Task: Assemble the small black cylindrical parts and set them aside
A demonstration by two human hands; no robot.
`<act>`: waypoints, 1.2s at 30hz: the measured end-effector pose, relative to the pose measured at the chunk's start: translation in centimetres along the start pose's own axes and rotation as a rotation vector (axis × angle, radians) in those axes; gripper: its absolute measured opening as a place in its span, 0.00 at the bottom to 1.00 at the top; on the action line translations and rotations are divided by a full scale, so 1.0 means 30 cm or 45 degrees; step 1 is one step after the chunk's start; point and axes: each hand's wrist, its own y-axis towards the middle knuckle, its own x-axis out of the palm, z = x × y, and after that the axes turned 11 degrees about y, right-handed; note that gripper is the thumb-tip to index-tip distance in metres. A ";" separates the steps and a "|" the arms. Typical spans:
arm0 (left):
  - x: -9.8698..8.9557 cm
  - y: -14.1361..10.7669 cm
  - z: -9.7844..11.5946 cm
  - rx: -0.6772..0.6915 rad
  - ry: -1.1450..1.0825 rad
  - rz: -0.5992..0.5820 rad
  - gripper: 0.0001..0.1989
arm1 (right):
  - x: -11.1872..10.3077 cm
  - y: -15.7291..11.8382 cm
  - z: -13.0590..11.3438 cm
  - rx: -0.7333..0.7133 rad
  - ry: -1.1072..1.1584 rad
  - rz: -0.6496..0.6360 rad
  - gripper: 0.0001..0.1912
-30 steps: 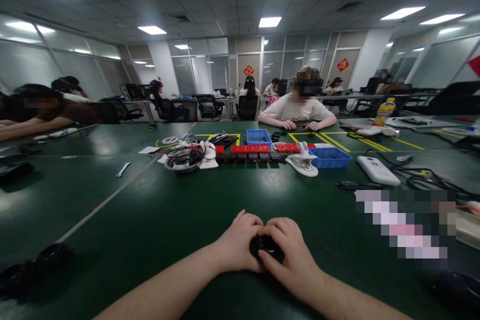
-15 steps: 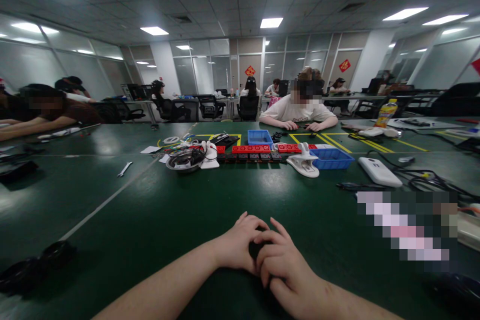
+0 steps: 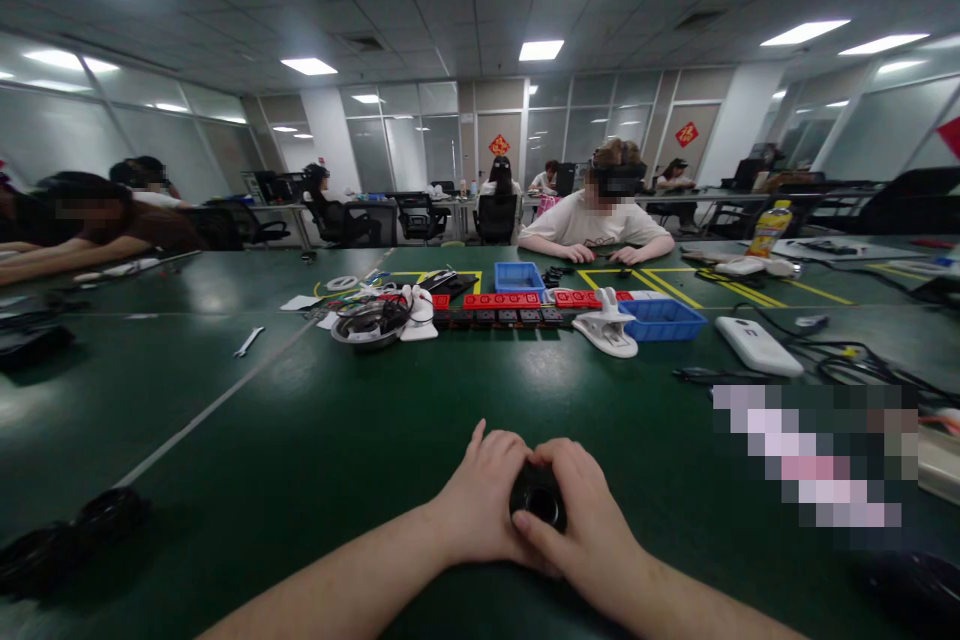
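Between my two hands is a round black part (image 3: 538,498) with a dark hole in its top; its exact kind does not show. My left hand (image 3: 480,495) is wrapped against its left side, fingertips hidden behind the part. From the right, my right hand (image 3: 589,510) curls round it, with the thumb across the near edge and the fingers over the far side. The part is low, close to the green table (image 3: 360,540), but I cannot tell whether it touches. More round black parts (image 3: 112,510) sit at the left edge.
Across the middle stand a metal bowl (image 3: 367,332) of cables, a red-and-black strip of sockets (image 3: 499,302), a white clip stand (image 3: 606,328) and a blue bin (image 3: 664,318). A wrench (image 3: 249,341) lies left, a white device (image 3: 757,345) right. A co-worker (image 3: 592,215) sits opposite.
My right hand has changed from loosely spread fingers to a close grip round the black part. The part's top and hole now show; my left hand has shifted only slightly.
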 end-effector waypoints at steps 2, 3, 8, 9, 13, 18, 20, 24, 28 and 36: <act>0.008 -0.002 0.011 -0.043 0.059 0.041 0.29 | 0.001 0.006 -0.005 0.069 -0.069 -0.019 0.12; 0.012 -0.003 0.014 -0.054 0.080 0.054 0.26 | 0.000 0.009 -0.008 0.088 -0.100 -0.027 0.11; 0.014 0.000 0.013 -0.060 0.048 0.056 0.23 | -0.010 0.017 -0.014 0.058 -0.187 -0.035 0.09; 0.013 0.001 0.012 -0.053 0.030 0.050 0.23 | -0.011 0.017 -0.013 0.040 -0.190 -0.031 0.09; 0.006 0.005 0.006 -0.036 0.000 0.024 0.23 | -0.014 0.014 -0.004 -0.057 -0.173 0.021 0.09; 0.004 0.011 -0.021 0.016 -0.054 -0.038 0.23 | -0.023 0.019 -0.005 -0.219 -0.040 0.016 0.10; 0.008 0.012 -0.036 0.087 -0.090 -0.070 0.20 | -0.030 0.020 -0.015 -0.255 0.026 -0.046 0.12; 0.016 0.011 -0.051 0.202 -0.127 -0.121 0.15 | -0.045 0.015 -0.049 -0.271 0.092 -0.235 0.12; 0.013 0.009 -0.042 0.198 -0.166 -0.160 0.23 | -0.059 0.010 -0.084 -0.336 0.102 -0.406 0.09; -0.022 0.004 -0.016 0.210 -0.166 -0.180 0.37 | -0.068 -0.006 -0.037 -0.386 0.091 -0.233 0.12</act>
